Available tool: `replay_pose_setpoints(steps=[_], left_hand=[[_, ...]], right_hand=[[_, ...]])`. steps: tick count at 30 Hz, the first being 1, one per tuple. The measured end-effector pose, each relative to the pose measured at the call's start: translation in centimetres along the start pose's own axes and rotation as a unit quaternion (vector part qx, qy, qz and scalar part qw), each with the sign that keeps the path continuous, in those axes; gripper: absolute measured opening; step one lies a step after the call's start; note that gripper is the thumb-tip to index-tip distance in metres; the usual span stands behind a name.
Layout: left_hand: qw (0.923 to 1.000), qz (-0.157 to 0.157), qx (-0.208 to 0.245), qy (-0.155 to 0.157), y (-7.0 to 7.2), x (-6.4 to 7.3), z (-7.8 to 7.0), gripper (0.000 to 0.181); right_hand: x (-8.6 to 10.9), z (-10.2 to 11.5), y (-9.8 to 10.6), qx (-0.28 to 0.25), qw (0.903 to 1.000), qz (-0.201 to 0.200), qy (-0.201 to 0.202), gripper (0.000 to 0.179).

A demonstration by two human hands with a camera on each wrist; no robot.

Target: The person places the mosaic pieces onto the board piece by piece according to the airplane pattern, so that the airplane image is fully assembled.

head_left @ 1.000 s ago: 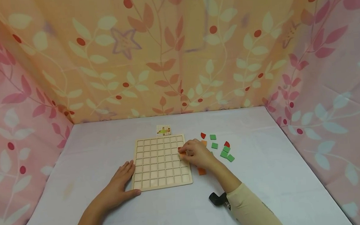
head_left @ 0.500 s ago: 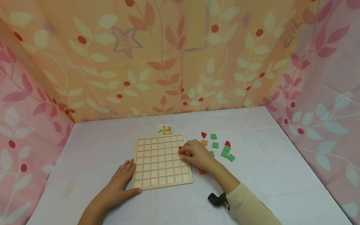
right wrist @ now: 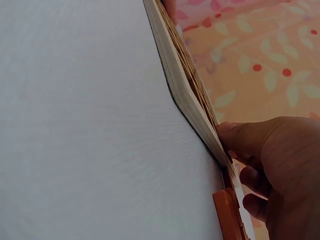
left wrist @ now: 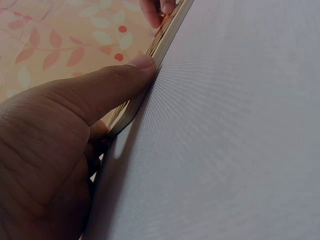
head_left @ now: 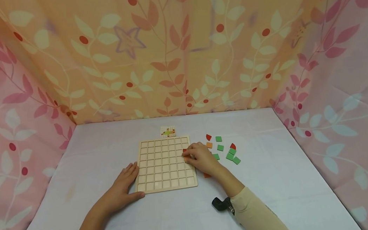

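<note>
A pale wooden grid board (head_left: 160, 162) lies flat on the white-covered table. My left hand (head_left: 120, 187) rests against it, fingers spread along its left edge and thumb at the front left corner; the left wrist view shows the thumb (left wrist: 120, 82) on the rim. At the right edge, my right hand (head_left: 202, 158) pinches a small orange tile (head_left: 186, 159) between thumb and fingertips, over a cell in the rightmost column. The fingers hide most of that tile. Just behind it, a red piece (head_left: 184, 151) sits in the same column, partly covered.
A small pattern card (head_left: 167, 131) lies behind the board. To the right are scattered several green tiles (head_left: 220, 148), red rounded pieces (head_left: 233, 146) and orange tiles (head_left: 209, 145). Another orange tile (right wrist: 228, 215) lies near the board's right edge. Patterned cloth (head_left: 168, 59) surrounds the table.
Both hands stay almost where they were, the right fingers still at the orange tile. The whole head view has shifted very slightly.
</note>
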State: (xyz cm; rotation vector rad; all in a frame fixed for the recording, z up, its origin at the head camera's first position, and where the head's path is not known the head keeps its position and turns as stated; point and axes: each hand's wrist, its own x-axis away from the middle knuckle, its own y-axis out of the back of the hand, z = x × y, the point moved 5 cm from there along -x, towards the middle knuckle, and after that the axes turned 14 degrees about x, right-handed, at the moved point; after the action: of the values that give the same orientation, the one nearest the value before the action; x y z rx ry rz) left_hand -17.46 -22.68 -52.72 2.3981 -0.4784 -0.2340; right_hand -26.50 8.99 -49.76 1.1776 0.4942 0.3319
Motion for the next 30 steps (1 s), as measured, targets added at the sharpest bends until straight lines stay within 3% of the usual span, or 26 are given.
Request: replay_pose_setpoints(steps=[30], left_hand=[[1.0000, 0.005, -0.002, 0.004, 0.04, -0.02, -0.16, 0.109]], right_hand=[[0.05, 0.40, 0.23, 0.021, 0.9996, 0.014, 0.012, 0.022]])
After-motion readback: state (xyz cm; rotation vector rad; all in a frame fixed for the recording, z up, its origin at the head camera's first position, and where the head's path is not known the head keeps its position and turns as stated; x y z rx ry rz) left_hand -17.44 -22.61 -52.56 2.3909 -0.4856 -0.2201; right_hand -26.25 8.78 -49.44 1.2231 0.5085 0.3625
